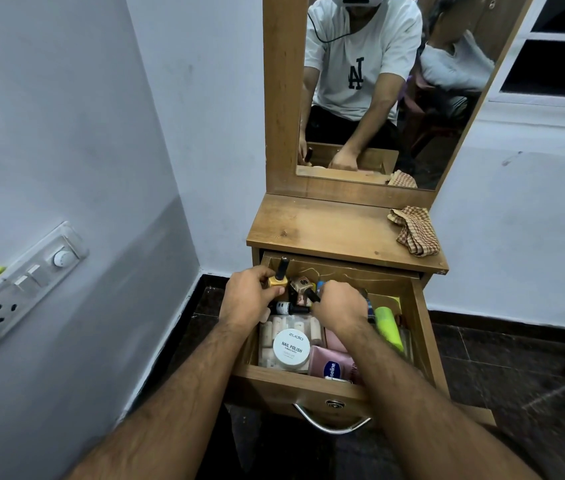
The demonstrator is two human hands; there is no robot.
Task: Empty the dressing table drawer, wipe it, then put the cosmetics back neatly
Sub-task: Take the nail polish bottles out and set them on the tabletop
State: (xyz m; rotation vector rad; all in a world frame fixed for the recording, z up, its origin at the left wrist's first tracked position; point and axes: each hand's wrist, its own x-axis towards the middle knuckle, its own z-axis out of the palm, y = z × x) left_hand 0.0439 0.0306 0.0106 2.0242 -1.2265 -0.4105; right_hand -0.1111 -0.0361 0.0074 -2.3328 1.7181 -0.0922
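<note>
The wooden drawer (421,317) is pulled out and holds several cosmetics. My left hand (248,296) grips a yellow nail polish bottle (278,280) with a black cap, upright at the drawer's back left. My right hand (339,304) is closed on a beige nail polish bottle (303,285) with a black cap, tilted, in the back middle. A dark bottle (288,308) lies between the hands. A white round nail polish remover tub (291,346) sits at front left on a clear pack, beside a pink Vaseline tube (333,367). A neon yellow tube (390,327) lies at the right.
The dressing table top (322,226) carries a checked cloth (414,230) at its right end. A mirror (378,81) rises behind it. A wall with a switchboard (21,285) is at left. The drawer's metal handle (331,422) juts toward me over a dark floor.
</note>
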